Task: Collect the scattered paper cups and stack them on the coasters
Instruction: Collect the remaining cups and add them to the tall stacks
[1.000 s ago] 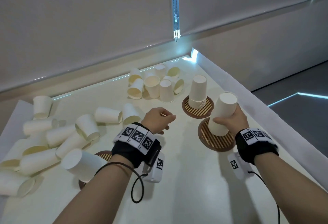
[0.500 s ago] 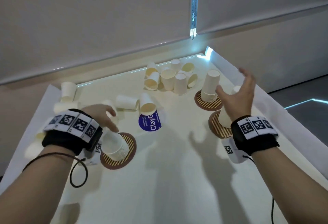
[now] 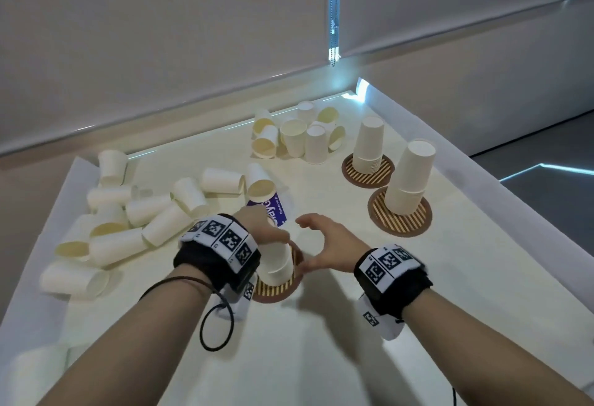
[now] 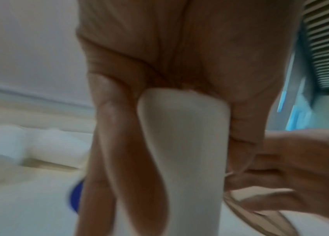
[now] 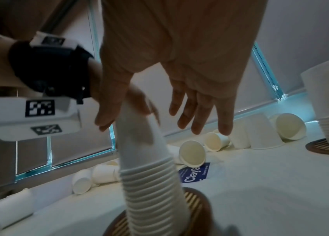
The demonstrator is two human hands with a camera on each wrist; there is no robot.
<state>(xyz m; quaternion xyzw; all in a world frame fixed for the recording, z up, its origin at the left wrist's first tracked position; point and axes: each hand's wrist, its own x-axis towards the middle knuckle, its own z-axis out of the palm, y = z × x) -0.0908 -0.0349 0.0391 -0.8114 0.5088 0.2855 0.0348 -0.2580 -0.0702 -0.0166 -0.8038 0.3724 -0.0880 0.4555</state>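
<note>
Seen from above: a cream table [image 3: 321, 325] strewn with white paper cups. Near the front edge, a stack of cups [image 3: 278, 265] standing upside down on a round brown striped coaster [image 3: 276, 290]. Left hand [image 3: 263, 228] wrapped over the top of that stack, fingers [image 4: 115, 143] running down its side and gripping it; from the right wrist camera, the same stack [image 5: 149, 172] shown as many nested rims rising from the coaster [image 5: 198, 201]. Right hand [image 3: 324, 245] just beside the stack on its right, fingers [image 5: 198, 111] spread and loosely curved, holding nothing, thumb reaching down toward the stack's base; whether touching the cups cannot be told. Black wristbands with black-and-white square markers on both wrists. Off to the right, two more upside-down stacks, each on its own striped coaster: a nearer stack [image 3: 409, 177] on the nearer coaster [image 3: 400, 216] and a farther stack [image 3: 369, 145] on the farther coaster [image 3: 368, 169]. At the far edge, a small cluster of loose cups [image 3: 295, 138], some upright, some tipped over. To the left, a larger heap of cups lying on their sides [image 3: 128, 216]. Behind the left hand, a blue label with white lettering [image 3: 273, 212] flat on the table, partly hidden. Pale roller blinds [image 3: 160, 19] behind the table.
</note>
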